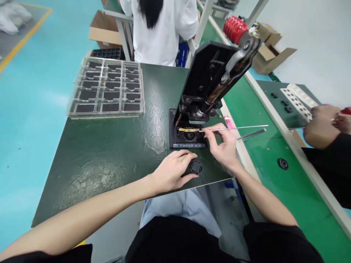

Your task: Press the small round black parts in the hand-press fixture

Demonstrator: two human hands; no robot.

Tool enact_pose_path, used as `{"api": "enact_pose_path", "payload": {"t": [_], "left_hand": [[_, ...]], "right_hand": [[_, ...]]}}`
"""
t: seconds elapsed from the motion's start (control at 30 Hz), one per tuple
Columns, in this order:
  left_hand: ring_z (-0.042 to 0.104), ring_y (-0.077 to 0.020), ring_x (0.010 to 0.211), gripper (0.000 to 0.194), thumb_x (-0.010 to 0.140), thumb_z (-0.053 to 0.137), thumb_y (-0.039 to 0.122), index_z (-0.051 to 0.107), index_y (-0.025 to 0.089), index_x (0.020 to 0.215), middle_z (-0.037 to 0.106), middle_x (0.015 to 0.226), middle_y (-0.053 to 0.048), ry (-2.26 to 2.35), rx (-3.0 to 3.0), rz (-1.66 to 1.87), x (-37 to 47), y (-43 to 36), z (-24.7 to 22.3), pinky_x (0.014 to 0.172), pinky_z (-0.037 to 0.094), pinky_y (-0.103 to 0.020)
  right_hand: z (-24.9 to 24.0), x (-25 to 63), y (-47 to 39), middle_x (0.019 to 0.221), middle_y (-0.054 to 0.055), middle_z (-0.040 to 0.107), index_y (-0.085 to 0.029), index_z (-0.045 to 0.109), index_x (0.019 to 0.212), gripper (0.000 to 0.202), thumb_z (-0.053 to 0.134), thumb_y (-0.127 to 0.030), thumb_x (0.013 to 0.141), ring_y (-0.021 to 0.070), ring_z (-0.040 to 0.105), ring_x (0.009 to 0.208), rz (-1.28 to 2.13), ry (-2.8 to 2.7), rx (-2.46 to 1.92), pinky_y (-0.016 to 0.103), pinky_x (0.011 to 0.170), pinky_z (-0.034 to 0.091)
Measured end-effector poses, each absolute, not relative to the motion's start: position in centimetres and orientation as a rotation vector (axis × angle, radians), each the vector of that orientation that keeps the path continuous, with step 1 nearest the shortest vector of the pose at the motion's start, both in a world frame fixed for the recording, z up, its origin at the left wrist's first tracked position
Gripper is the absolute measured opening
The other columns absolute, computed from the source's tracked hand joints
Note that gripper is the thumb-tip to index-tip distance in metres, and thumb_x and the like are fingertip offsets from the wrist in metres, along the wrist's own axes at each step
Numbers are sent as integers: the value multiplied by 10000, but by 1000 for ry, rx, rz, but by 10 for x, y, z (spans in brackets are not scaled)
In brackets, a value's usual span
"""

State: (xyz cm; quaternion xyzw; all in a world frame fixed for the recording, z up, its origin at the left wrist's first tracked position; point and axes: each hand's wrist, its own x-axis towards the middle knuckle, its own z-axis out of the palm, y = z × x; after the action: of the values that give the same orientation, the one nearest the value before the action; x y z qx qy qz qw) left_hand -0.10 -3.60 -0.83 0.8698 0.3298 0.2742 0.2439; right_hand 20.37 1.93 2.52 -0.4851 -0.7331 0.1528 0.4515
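On the bench near its front edge lies a small round black part (196,167) with a squarish dark face. The fingers and thumb of my left hand (177,170) are closed around its left side. My right hand (222,144) pinches a thin metal rod (248,127) beside the black hand press (211,84). The rod's left end reaches over the press base, by a narrow yellow strip (189,130) lying above a round recess in the fixture (189,136). Whether rod and strip are joined I cannot tell. A labelled edge (189,145) runs along the base's front.
A clear tray (142,91) with dark pieces in its compartments stands at left. The press's red handle (235,30) leans right. On the green conveyor (263,157) lies a black ring (283,163). A co-worker's hands (323,122) are at right; a person in white (156,36) sits ahead.
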Motion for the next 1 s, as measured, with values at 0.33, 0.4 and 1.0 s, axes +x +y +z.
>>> {"api": "enact_pose_path", "payload": {"t": [0.33,0.4,1.0], "left_hand": [[661,-263,1161,434,901,765,321,509,197,1228,703,1212,-91,938,2271,735,1,-32,-7,990,570,-428],[650,-262,1177,426,912,747,323,512,201,1246,698,1224,-91,941,2276,714,1,-32,-6,1001,557,-427],[654,-281,1153,430,918,728,345,525,223,1276,678,1254,-97,911,2185,676,5,-25,-7,998,539,-457]], "right_hand": [[6,219,-40,745,33,693,-213,706,875,127,620,-205,969,171,622,676,588,-1927,-1191,306,591,490],[5,220,-40,718,18,657,-208,692,867,118,624,-189,963,157,592,649,606,-1919,-1194,297,589,481],[5,226,-39,694,-2,586,-217,649,867,123,594,-204,977,145,541,619,627,-1944,-1224,304,585,478]]}}
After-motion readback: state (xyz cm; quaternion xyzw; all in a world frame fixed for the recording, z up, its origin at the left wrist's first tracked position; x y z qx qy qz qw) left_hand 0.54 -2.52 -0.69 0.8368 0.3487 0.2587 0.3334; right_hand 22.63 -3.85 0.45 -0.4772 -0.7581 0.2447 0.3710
